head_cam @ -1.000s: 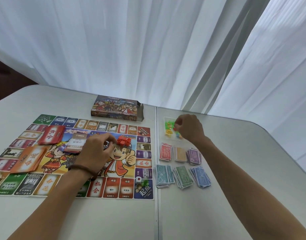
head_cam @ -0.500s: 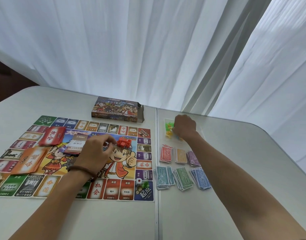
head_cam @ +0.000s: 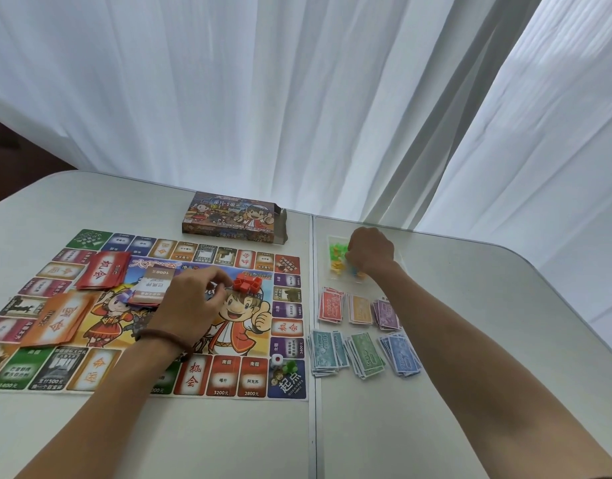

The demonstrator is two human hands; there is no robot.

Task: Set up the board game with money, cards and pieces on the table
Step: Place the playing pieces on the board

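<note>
White table (head_cam: 470,340); game board (head_cam: 221,378) fills lower left of frame, money stacks (head_cam: 361,335) sit centre right. Right hand (head_cam: 370,250) curls down over the coloured pieces (head_cam: 336,266) just above the money, grip hidden, can't tell. Left hand (head_cam: 190,305) is mid-board, fingertips bunched beside the red houses (head_cam: 247,283); holding one? Can't tell. Best to pinch one piece, lift straight up, and not scatter the rest.

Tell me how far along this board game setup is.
Done: the board holds red cards, orange cards, red houses, a die and a green piece; six money piles lie beside it. In hand: the right hand is at the bag of coloured pieces, the left hand beside the houses. Left: placing those bagged pieces.
</note>
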